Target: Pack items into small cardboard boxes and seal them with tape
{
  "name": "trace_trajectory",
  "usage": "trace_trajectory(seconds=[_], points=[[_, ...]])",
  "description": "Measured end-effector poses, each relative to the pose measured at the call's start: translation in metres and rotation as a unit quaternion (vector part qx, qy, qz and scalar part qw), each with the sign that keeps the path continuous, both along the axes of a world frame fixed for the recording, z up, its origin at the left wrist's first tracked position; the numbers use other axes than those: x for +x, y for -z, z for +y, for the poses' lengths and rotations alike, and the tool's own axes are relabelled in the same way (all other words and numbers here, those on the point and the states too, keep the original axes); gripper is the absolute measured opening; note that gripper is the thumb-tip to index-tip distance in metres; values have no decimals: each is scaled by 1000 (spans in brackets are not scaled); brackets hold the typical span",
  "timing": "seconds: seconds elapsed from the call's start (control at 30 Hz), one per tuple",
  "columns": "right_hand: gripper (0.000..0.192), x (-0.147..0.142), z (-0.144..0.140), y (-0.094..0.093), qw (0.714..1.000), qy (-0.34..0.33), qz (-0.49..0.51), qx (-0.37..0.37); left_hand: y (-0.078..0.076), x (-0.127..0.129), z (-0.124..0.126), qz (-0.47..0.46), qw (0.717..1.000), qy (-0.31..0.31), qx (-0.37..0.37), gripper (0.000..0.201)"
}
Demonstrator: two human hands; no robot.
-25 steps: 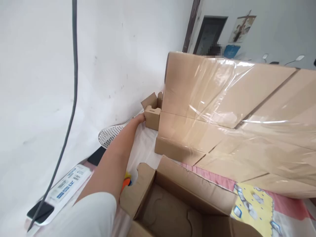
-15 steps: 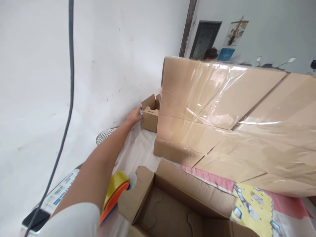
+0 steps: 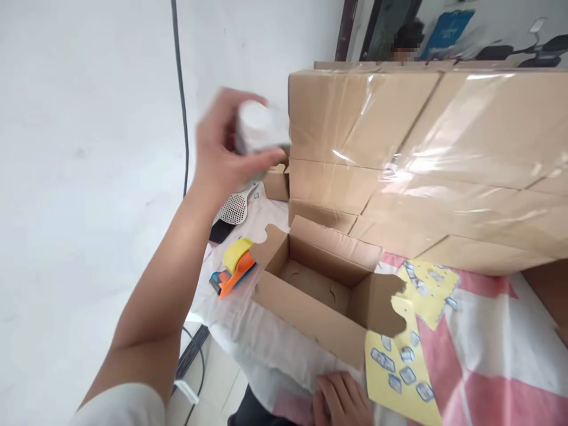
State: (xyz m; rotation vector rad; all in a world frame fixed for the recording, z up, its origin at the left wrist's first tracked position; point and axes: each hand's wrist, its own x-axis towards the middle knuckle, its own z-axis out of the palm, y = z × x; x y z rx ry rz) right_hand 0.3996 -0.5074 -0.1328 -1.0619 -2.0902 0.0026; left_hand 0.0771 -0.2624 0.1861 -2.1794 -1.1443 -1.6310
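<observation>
Gripping a blurred white jar (image 3: 257, 127), the left hand (image 3: 222, 148) is raised above an open box (image 3: 317, 287). Right hand (image 3: 341, 399) rests flat, empty, below the box, on the cloth-covered worktop (image 3: 483, 355).

A bare white wall (image 3: 80, 118) with a hanging black cable (image 3: 181, 100), and a dark doorframe (image 3: 346, 29) behind.

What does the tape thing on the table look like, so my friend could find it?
Start at the big open cardboard box in the middle of the table. Just off its left corner, on the white cloth, lies the tape dispenser. It is the only brightly coloured tool there: orange body, blue end, yellow roll on top, unlike the white mesh swatter behind it.
</observation>
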Motion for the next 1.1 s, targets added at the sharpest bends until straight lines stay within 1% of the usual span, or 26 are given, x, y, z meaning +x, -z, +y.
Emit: trace_trajectory(seconds=[0.03, 0.07, 0.1, 0.17, 0.23, 0.27, 0.3, 0.33, 0.37, 0.4, 0.43, 0.5, 0.53, 0.6, 0.63, 0.67, 0.7, 0.73, 0.77, 0.8, 0.83, 0.9, 0.93, 0.97, 1.03, 1.1], points=[[17, -2, 3, 0, 1000, -1, -2, 24, -1, 24, -17, 57, 995, 34, -72, 57], [17, -3, 5, -1, 999, 0, 0, 40, 3, 48, -31, 120, 980, 74, -138, 52], [17, -5, 6, -2, 999, 4, 3, 46, 12, 70, -41, 182, 954, 107, -211, 46], [17, -6, 6, -6, 999, 13, 9, 33, 43, 110, -49, 312, 877, 164, -325, 42], [17, -7, 3, -9, 1000, 13, 13, 22, 85, 140, -46, 413, 806, 195, -377, 38], [17, -6, 2, -9, 1000, 12, 16, 17, 106, 151, -42, 444, 780, 201, -393, 36], [17, -6, 1, -8, 1000, 11, 20, 11, 124, 160, -37, 459, 761, 211, -407, 32], [17, -5, 0, -7, 1000, 10, 25, 6, 138, 166, -33, 468, 750, 217, -413, 29], [17, -5, -1, -6, 1000, 7, 30, 2, 146, 170, -29, 470, 744, 225, -418, 30], [18, -4, -1, -4, 999, 3, 34, -1, 148, 170, -26, 466, 743, 232, -421, 35], [18, -3, -1, -3, 999, 1, 37, -4, 144, 169, -25, 460, 744, 239, -422, 42], [17, -3, 0, -2, 999, -2, 42, -5, 122, 157, -28, 420, 761, 247, -427, 60], [17, -3, 0, -2, 999, -4, 44, -5, 108, 147, -32, 383, 781, 241, -430, 66], [18, -2, -2, -4, 999, -13, 52, -8, 84, 120, -47, 253, 844, 188, -434, 66], [18, -2, -3, -6, 998, -23, 65, -12, 77, 105, -56, 179, 877, 135, -426, 61], [19, -1, -4, -9, 996, -35, 84, -23, 75, 90, -66, 101, 907, 66, -404, 54], [19, 0, -4, -13, 992, -46, 114, -39, 80, 75, -76, 25, 928, -8, -371, 49], [18, 2, -4, -18, 985, -49, 154, -57, 89, 62, -86, -45, 937, -81, -337, 47], [17, 5, -1, -24, 975, -43, 203, -75, 103, 51, -95, -112, 932, -149, -312, 47], [16, 9, 4, -31, 962, -26, 257, -92, 119, 43, -103, -173, 914, -193, -314, 51], [16, 12, 11, -38, 943, -1, 314, -107, 136, 37, -110, -223, 892, -202, -337, 56], [24, 21, 35, -54, 901, 47, 409, -135, 168, 34, -121, -265, 865, -152, -398, 63], [31, 26, 51, -61, 883, 53, 440, -151, 181, 34, -125, -259, 861, -115, -422, 69], [37, 30, 67, -68, 874, 47, 450, -178, 190, 35, -130, -235, 865, -72, -437, 74], [39, 37, 102, -78, 881, -4, 419, -220, 201, 37, -139, -150, 885, 11, -442, 87], [37, 42, 133, -85, 896, -37, 374, -235, 204, 37, -145, -59, 898, 68, -430, 95]])
